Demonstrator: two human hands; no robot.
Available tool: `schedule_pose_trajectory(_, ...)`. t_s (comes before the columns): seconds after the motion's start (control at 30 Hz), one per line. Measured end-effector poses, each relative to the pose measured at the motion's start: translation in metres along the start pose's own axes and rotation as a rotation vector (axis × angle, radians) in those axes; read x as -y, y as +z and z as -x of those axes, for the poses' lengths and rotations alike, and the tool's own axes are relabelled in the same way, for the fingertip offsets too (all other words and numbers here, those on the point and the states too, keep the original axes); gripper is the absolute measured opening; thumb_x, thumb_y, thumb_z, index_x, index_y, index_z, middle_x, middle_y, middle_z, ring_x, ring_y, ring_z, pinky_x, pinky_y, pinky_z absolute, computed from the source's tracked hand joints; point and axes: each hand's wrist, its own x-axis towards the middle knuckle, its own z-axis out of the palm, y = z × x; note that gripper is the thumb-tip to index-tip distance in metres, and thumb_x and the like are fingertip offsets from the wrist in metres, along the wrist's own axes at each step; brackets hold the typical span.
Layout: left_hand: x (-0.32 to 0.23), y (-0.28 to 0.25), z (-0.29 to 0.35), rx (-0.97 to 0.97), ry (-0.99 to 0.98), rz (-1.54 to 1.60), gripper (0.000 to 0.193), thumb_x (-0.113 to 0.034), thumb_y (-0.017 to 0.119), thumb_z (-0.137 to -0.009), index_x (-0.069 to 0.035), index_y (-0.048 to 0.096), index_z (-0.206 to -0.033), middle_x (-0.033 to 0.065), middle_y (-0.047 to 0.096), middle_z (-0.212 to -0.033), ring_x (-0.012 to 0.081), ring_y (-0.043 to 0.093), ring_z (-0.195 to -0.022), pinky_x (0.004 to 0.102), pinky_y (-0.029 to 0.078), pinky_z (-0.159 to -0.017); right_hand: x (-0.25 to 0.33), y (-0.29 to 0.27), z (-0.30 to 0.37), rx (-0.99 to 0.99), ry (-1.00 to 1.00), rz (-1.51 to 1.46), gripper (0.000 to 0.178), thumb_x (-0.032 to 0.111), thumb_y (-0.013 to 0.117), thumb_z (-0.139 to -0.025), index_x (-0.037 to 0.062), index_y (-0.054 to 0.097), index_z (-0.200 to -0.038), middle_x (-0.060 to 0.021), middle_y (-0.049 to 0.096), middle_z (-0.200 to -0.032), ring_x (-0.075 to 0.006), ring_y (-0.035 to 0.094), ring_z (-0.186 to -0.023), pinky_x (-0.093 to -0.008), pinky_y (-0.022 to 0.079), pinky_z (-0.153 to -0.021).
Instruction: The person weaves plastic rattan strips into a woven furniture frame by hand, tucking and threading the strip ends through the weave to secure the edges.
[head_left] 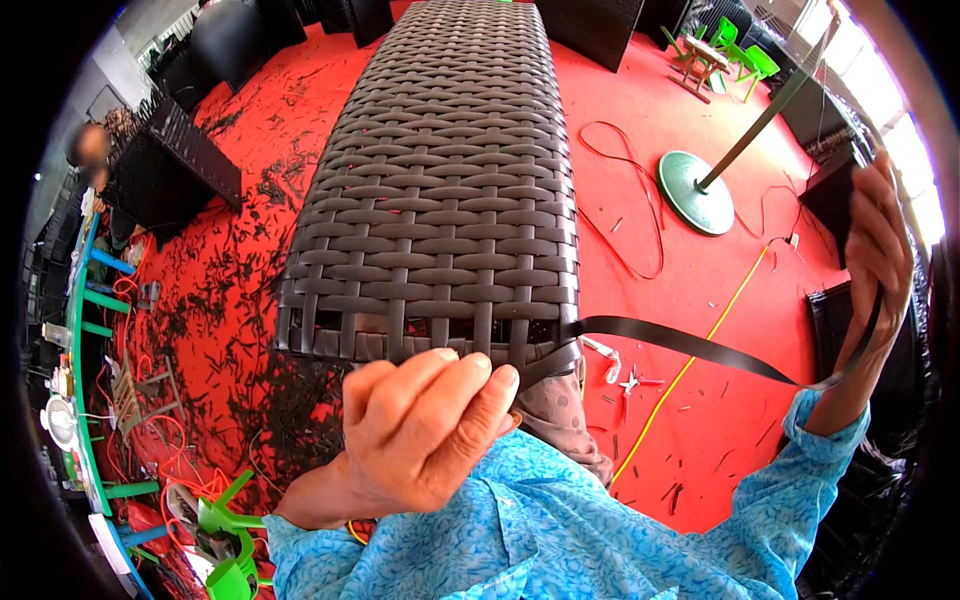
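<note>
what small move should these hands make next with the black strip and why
Probably draw the black strip taut with the right hand, while the left hand steadies the near edge of the woven piece. The strip bows slackly between the piece's right side and the raised right hand, and the weave is open just short of that edge.

Red floor (700, 440), thickly strewn with dark scraps (300, 400) at left; a yellow cable (740, 290) and round green pole base (695, 212) at right
</note>
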Motion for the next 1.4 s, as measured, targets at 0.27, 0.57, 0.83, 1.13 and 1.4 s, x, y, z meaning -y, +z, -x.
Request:
schedule_pose_trajectory(0.27,-0.017,0.022,0.035,-0.135,-0.488,1.113,0.026,-0.026,0.066,-0.086,-0.006,0.065,-0.102,0.0081,0.063,-0.097,0.0197,0.058,-0.086,0.0304,0.045,-0.069,-0.009,-0.032,0.036,-0.153,-0.176,0.309,0.03,0.022,0.041,-0.101,0.0023,0.049,-0.122,0.0038,0.035,-0.073,-0.0026,0.025,-0.047,-0.0193,0.022,-0.045)
schedule_pose_trajectory(0.57,0.008,0.053,0.045,-0.121,-0.946,1.259,0.047,-0.018,0.079,-0.074,-0.003,0.059,-0.113,0.007,0.064,-0.102,0.017,0.061,-0.085,0.0306,0.05,-0.074,-0.078,0.084,0.019,-0.112,-0.064,1.287,0.006,-0.002,0.062,-0.082,-0.0016,0.063,-0.088,-0.0017,0.059,-0.077,-0.005,0.048,-0.059,-0.0182,0.039,-0.054)
schedule_pose_trajectory(0.83,0.021,0.08,0.039,0.184,-0.982,1.567,0.042,-0.008,0.073,-0.079,-0.009,0.059,-0.119,0.0039,0.065,-0.108,0.0201,0.056,-0.111,0.0351,0.045,-0.095,-0.124,0.107,-0.013,0.375,-0.212,1.517,0.013,0.001,0.074,-0.073,0.0,0.065,-0.083,-0.0076,0.065,-0.075,-0.0155,0.062,-0.062,-0.0272,0.046,-0.053)
schedule_pose_trajectory(1.13,0.022,0.108,0.028,0.073,-0.797,1.866,0.042,-0.011,0.072,-0.079,-0.009,0.058,-0.119,0.0043,0.064,-0.11,0.0201,0.055,-0.111,0.0356,0.044,-0.096,-0.142,0.109,-0.017,0.44,-0.205,1.739,0.012,0.013,0.073,-0.074,0.0081,0.064,-0.08,-0.002,0.062,-0.073,-0.0202,0.06,-0.065,-0.0316,0.043,-0.061)
schedule_pose_trajectory(1.4,0.031,0.119,0.024,-0.009,-0.762,1.953,0.042,-0.013,0.072,-0.08,-0.009,0.058,-0.12,0.0047,0.063,-0.111,0.02,0.055,-0.111,0.0361,0.043,-0.097,-0.15,0.115,-0.014,0.461,-0.352,1.862,0.017,0.017,0.077,-0.067,0.0103,0.066,-0.079,-0.0002,0.065,-0.081,-0.0169,0.06,-0.069,-0.0311,0.041,-0.066)
